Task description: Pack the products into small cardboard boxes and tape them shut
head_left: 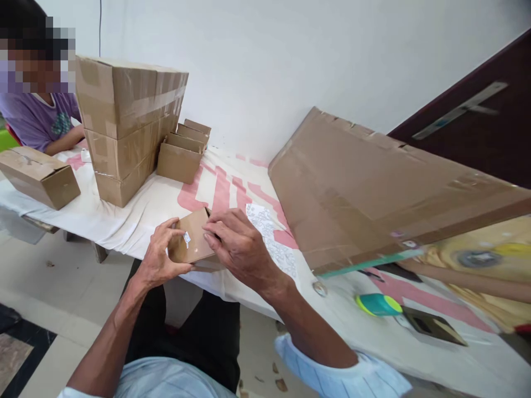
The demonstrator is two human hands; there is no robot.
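Near the table's front edge, a small brown cardboard box (198, 247) is held in my left hand (160, 254). Its thumb and fingers spread around the box's left side. A small white and blue label (186, 237) sits on the box face, close to my left fingertip. My right hand (238, 243) is at the box's right edge, fingers curled and pinched together. Whatever is between those fingertips, if anything, is too small to make out. Just beyond my right hand lies a patch of white paper with many small printed marks (269, 237), partly hidden by that hand.
Taped cartons (136, 110) are stacked at the left, beside open boxes (180, 160) and a closed box (45, 174). A large cardboard panel (373, 188) leans at the right. A tape roll (319, 288) and teal container (378, 304) lie nearer. People sit on both sides.
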